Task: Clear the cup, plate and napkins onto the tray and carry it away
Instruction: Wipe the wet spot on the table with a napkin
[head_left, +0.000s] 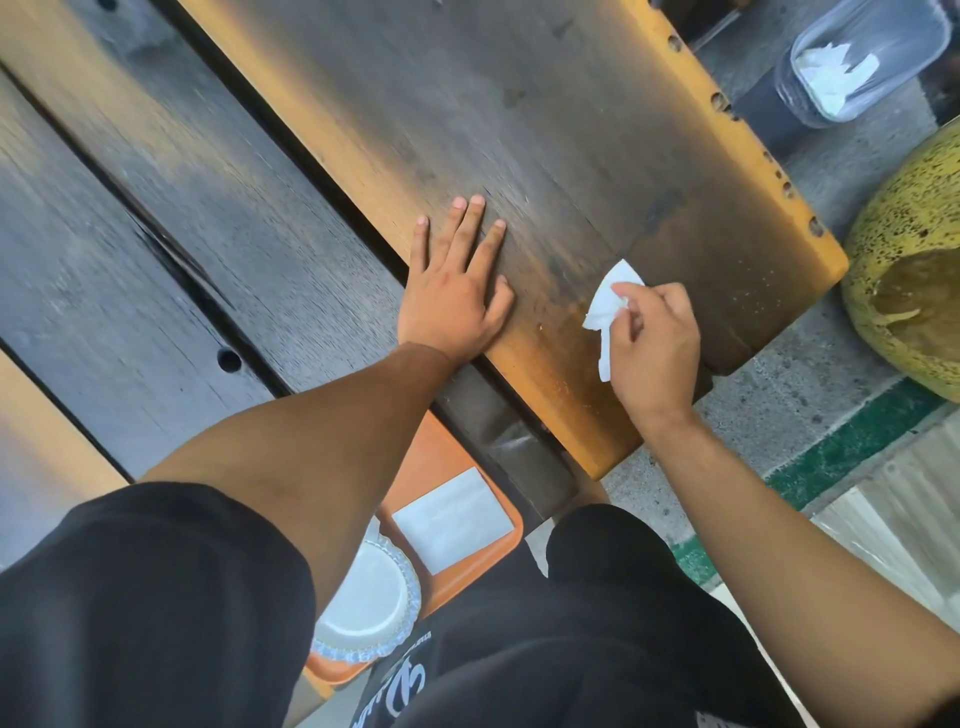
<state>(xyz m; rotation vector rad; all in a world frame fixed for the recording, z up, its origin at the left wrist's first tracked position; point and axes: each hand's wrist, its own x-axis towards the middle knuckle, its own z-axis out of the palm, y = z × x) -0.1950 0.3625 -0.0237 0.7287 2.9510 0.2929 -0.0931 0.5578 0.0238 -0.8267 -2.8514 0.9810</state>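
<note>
My right hand (655, 343) pinches a crumpled white napkin (609, 306) against the worn wooden tabletop (545, 130) near its right corner. Flat on the same board lies my left hand (457, 283), fingers spread, holding nothing. Below the table edge, between my arms, an orange tray (447, 457) carries a folded white napkin (453, 519) and a white plate (366, 603) with a patterned rim. My left forearm hides part of the tray. No cup is in sight.
A darker grey board (156, 234) runs along the left of the table. Past the right edge stand a clear plastic bin (862, 57) with white paper inside and a yellow spotted rounded object (914, 260) on the concrete floor with a green stripe (841, 447).
</note>
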